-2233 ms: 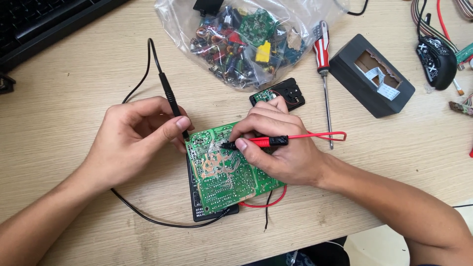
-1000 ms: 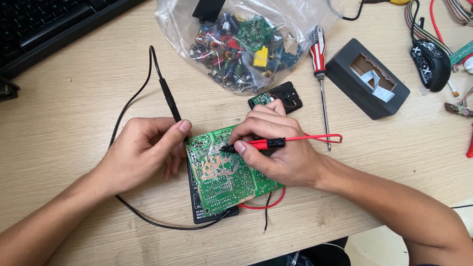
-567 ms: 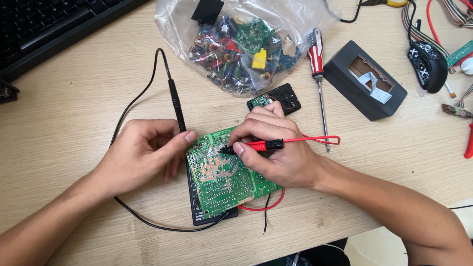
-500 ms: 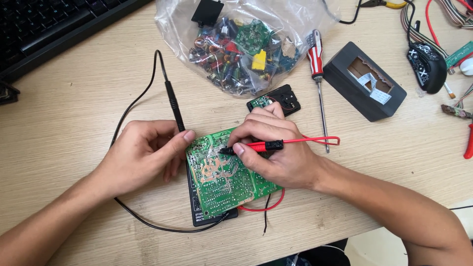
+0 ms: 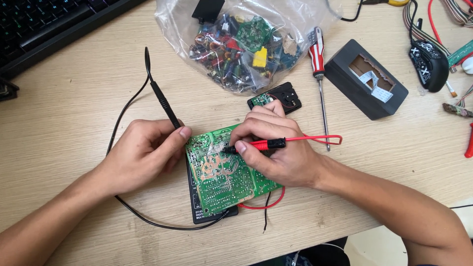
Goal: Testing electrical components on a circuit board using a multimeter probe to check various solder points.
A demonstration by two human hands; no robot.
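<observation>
- Since the earlier frames, the black probe in the left hand has tipped more upright, its cable end swinging toward the table's far edge; the right hand has barely moved.
- The left hand is closed around the black probe's lower end, thumb pressed beside the left edge of a green circuit board.
- The right hand grips a red probe like a pen, fingers pinched on it, its tip touching the board's upper middle.
- The board lies solder side up, tilted, on top of a black multimeter, near the middle of the table's near edge.
- A black lead loops from the left hand round to the meter; a red lead curls out beneath the right hand.
- Just beyond the right hand sits a small black module with a green board inside.
- Farther back, a clear plastic bag of mixed electronic parts lies at the far edge.
- A red-handled screwdriver lies right of the bag, next to a dark grey box.
- A black keyboard fills the far left corner of the wooden table.
</observation>
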